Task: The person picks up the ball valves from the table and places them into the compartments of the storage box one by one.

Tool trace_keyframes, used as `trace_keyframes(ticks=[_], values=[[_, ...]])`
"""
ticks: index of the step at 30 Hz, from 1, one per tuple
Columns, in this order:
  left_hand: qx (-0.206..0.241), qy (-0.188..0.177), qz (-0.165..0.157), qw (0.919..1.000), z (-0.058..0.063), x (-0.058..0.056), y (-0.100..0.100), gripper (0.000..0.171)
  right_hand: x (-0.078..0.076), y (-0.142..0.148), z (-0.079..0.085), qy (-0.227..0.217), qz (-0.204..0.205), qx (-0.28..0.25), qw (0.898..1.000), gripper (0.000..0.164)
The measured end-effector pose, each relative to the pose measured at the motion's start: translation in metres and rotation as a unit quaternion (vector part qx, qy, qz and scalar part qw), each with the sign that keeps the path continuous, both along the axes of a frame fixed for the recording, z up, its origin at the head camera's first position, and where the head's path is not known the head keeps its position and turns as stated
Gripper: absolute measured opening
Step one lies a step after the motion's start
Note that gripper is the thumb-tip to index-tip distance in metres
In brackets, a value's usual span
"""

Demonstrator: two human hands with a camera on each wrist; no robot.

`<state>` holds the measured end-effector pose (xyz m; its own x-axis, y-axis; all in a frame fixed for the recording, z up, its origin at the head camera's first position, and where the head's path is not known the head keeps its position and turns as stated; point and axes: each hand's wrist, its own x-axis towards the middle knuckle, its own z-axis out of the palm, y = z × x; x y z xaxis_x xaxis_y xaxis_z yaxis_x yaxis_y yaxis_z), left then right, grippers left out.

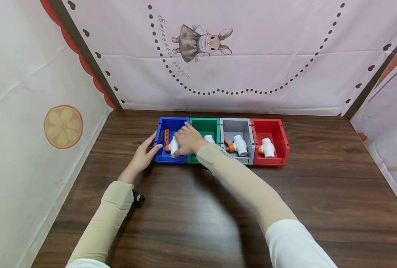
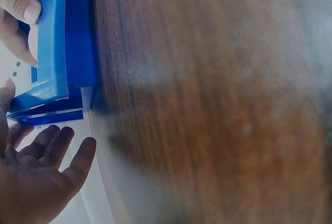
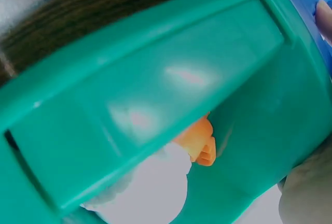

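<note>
A white ball valve [image 1: 174, 145] with an orange handle lies in the blue bin [image 1: 171, 159]. Reaching into this bin from the right, my right hand [image 1: 189, 140] grips the valve's white body, thumb toward the front lip. My left hand [image 1: 141, 156] is at the bin's left side, its thumb by the rim; the left wrist view shows its fingers [image 2: 78, 164] loosely spread beside the wall. Under my right forearm, the green bin [image 3: 155, 94] holds another white valve [image 3: 150, 187] with an orange part, half hidden by the lip.
Right of the green bin, a grey bin [image 1: 248, 160] and a red bin [image 1: 278, 161] stand in the same row, each with a white valve. The row sits on a dark wooden table [image 1: 185, 208], with patterned cloth [image 1: 268, 67] behind and at both sides.
</note>
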<state>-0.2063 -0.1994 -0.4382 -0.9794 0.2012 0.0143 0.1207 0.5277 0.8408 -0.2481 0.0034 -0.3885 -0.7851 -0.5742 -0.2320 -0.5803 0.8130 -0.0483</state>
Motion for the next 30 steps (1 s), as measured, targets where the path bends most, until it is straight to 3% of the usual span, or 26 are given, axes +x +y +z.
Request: trace_keyframes(ticks=[30], values=[[-0.007,-0.018,0.001,0.9998,-0.0006,0.0005,0.0009,0.062,0.0004,0.0008,0.0011,-0.008,0.011,0.029,0.999,0.086]])
